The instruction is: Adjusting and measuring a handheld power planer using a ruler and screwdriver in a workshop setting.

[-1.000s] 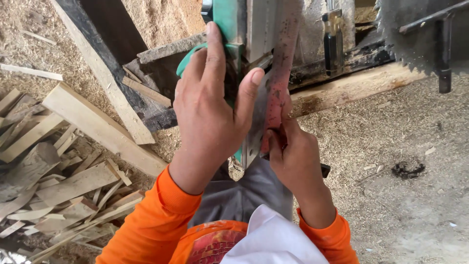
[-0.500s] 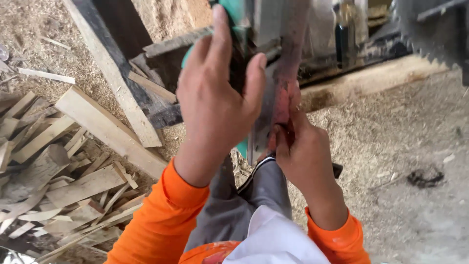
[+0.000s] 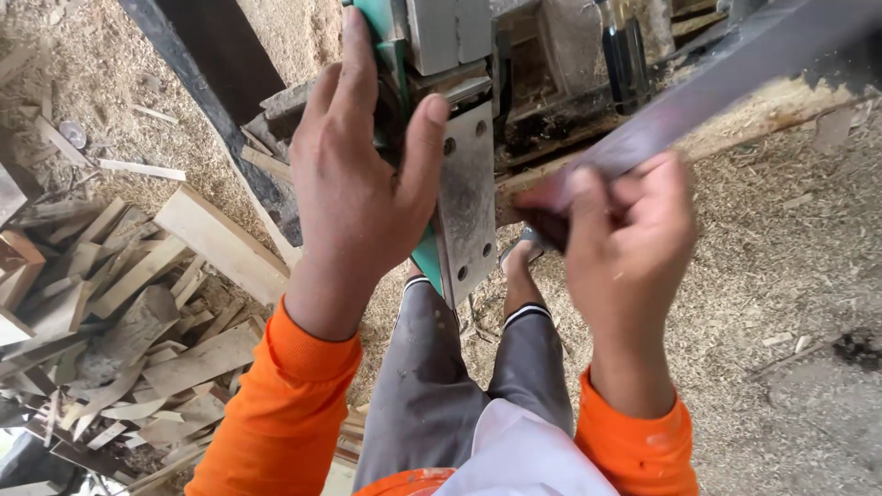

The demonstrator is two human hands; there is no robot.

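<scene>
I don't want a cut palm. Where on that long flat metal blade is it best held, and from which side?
Probably at its near end, where the right hand already pinches the blade. Come from below, fingers on the flat faces, off the thin edges. The far end slants up and away, out of reach. The left hand holds the green tool.

A green power tool (image 3: 459, 184) with grey metal plate, and a long flat blade (image 3: 698, 101), both held.

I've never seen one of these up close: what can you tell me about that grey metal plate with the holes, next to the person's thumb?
The grey metal plate is a flat, upright rectangle of dull, scuffed steel with small round holes near its corners. It sits on the front of a green-bodied machine, below a pale grey block. The left hand clasps the machine beside it, thumb tip at the plate's upper left edge. Its lower end hangs above the person's grey trousers.
</scene>
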